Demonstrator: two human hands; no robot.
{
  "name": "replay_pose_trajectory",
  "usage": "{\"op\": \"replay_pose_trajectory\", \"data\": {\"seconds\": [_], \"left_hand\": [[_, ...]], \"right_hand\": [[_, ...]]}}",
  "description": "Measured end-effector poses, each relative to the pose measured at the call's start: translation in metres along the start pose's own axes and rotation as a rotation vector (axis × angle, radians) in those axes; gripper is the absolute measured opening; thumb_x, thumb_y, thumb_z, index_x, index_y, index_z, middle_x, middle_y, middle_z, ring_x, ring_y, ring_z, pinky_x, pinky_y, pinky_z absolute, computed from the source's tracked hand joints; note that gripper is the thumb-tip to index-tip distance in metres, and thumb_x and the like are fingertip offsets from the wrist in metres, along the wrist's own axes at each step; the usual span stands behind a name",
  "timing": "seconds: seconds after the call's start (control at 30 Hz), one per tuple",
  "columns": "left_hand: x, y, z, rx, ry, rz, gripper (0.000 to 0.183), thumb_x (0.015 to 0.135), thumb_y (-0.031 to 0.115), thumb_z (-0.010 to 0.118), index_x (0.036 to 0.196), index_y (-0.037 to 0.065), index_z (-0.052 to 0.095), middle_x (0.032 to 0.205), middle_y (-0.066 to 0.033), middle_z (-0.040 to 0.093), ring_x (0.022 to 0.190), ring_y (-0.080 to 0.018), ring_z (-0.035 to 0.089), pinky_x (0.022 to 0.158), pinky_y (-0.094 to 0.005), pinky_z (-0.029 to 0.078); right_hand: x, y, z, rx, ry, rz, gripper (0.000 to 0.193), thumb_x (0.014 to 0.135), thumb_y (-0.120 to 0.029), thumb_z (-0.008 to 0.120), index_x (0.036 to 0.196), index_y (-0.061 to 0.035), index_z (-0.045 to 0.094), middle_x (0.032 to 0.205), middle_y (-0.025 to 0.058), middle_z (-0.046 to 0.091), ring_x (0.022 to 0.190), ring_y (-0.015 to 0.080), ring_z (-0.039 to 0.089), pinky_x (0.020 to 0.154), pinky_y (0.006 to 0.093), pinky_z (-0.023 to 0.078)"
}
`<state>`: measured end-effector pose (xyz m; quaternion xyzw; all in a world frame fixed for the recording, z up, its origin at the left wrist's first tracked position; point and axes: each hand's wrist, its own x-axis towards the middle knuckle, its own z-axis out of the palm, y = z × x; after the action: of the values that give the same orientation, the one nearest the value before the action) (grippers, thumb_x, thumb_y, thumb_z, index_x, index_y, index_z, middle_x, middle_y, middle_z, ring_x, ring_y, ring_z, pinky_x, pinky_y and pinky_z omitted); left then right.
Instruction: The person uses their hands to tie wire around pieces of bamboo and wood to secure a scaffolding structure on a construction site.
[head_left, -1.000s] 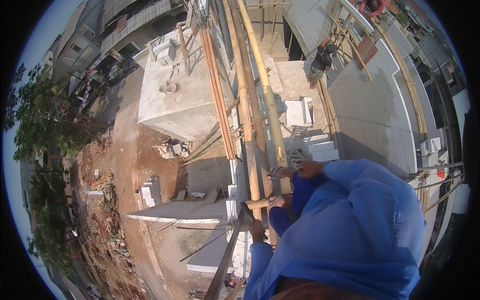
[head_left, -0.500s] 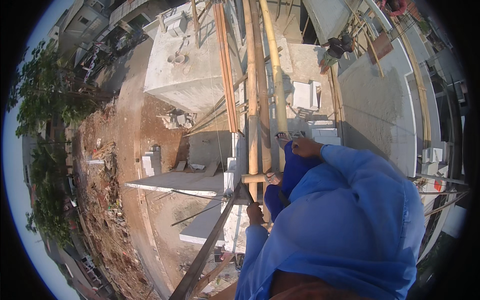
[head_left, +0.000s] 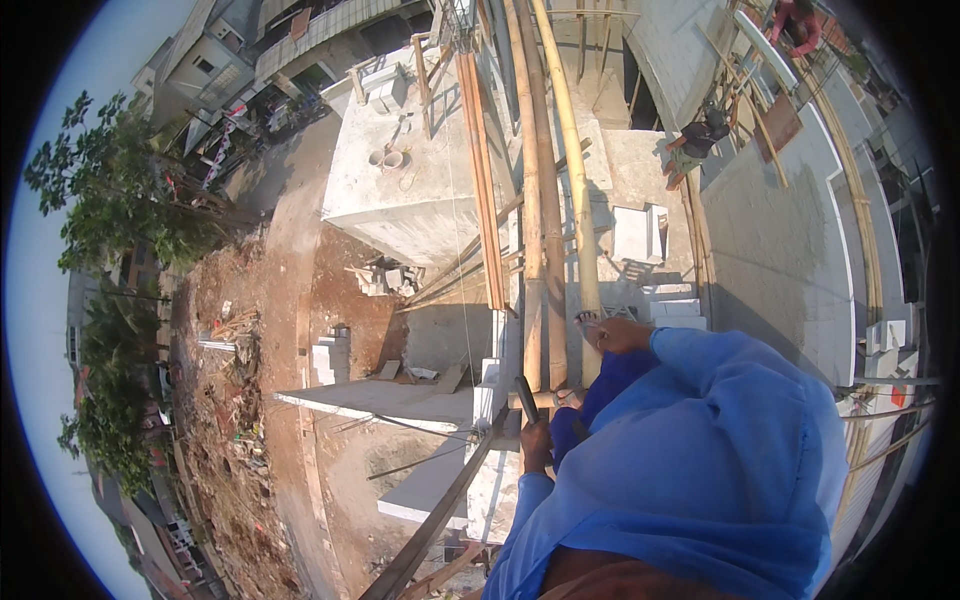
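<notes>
My left hand (head_left: 536, 445) is closed round a dark bar-like tool (head_left: 525, 396), whose upper end sticks up past my fingers. Its kind is not clear. A dark wooden beam (head_left: 437, 512) slants just left of that hand. My right hand (head_left: 622, 336) is held in a fist in front of my right thigh; whatever it may grip is hidden. Several long bamboo poles (head_left: 554, 250) run away from me, and a short bamboo crosspiece (head_left: 540, 400) lies across them. My bare feet rest by the poles, one at the crosspiece.
I am high above a building site. Orange-brown wooden strips (head_left: 480, 190) stand left of the bamboo. White blocks (head_left: 640, 232) lie on the level below. One person (head_left: 697, 140) is at the right and another (head_left: 795, 27) farther off. Two buckets (head_left: 385, 159) sit on a concrete slab (head_left: 400, 195).
The view has shifted, so the scene lies lower and farther right. The tool in my left hand has swung from leaning left over the beam to nearly upright. My right hand stays closed.
</notes>
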<state>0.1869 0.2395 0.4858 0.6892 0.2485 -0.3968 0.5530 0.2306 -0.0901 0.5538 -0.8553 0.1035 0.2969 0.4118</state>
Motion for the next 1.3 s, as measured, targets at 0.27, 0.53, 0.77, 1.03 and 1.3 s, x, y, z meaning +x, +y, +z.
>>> {"op": "replay_pose_trajectory", "data": {"seconds": [0.27, 0.53, 0.77, 1.03, 1.3], "left_hand": [[-0.003, 0.026, 0.007, 0.115, 0.027, 0.005, 0.021, 0.077, 0.021, 0.051, 0.073, 0.002, 0.057, 0.056, -0.0069, 0.052, 0.047, -0.0161, 0.051, 0.044, -0.0325, 0.041], [-0.010, 0.009, -0.012, -0.059, 0.009, 0.157, 0.025, 0.079, 0.020, 0.057, 0.088, -0.003, 0.063, 0.055, -0.0001, 0.050, 0.045, -0.0113, 0.050, 0.041, -0.0277, 0.039], [-0.042, 0.079, 0.029, -0.003, -0.020, 0.203, 0.039, 0.081, 0.024, 0.062, 0.107, -0.005, 0.057, 0.065, -0.0044, 0.055, 0.056, -0.0118, 0.053, 0.048, -0.0285, 0.040], [-0.071, 0.131, 0.085, 0.314, -0.004, 0.345, 0.032, 0.083, 0.027, 0.055, 0.090, -0.003, 0.063, 0.086, -0.0206, 0.065, 0.081, -0.0337, 0.063, 0.067, -0.0388, 0.046], [-0.027, 0.056, 0.081, 0.458, -0.009, 0.524, 0.030, 0.083, 0.026, 0.060, 0.098, 0.001, 0.060, 0.086, -0.0212, 0.064, 0.082, -0.0354, 0.063, 0.069, -0.0407, 0.048]], "right_hand": [[-0.013, 0.050, -0.009, -0.051, 0.174, 0.019, 0.030, 0.075, -0.027, 0.058, 0.086, -0.0004, 0.067, 0.085, 0.0222, 0.065, 0.079, 0.0350, 0.063, 0.073, 0.0428, 0.047], [-0.026, -0.002, -0.023, 0.081, 0.009, 0.019, 0.035, 0.079, -0.034, 0.058, 0.086, -0.0011, 0.066, 0.088, 0.0214, 0.064, 0.083, 0.0324, 0.062, 0.074, 0.0419, 0.046], [0.000, -0.063, 0.023, 0.067, -0.252, -0.067, 0.066, 0.076, -0.046, 0.065, 0.125, -0.0045, 0.051, 0.122, 0.0179, 0.049, 0.118, 0.0309, 0.047, 0.090, 0.0399, 0.043], [0.003, -0.091, 0.037, 0.806, -0.325, 0.054, 0.063, 0.067, -0.033, 0.079, 0.118, -0.0052, 0.053, 0.100, 0.0117, 0.059, 0.093, 0.0231, 0.059, 0.080, 0.0345, 0.046], [-0.003, -0.082, 0.062, 0.694, -0.239, -0.062, 0.057, 0.066, -0.034, 0.079, 0.106, -0.0020, 0.054, 0.094, 0.0113, 0.058, 0.092, 0.0214, 0.057, 0.078, 0.0337, 0.046]]}}
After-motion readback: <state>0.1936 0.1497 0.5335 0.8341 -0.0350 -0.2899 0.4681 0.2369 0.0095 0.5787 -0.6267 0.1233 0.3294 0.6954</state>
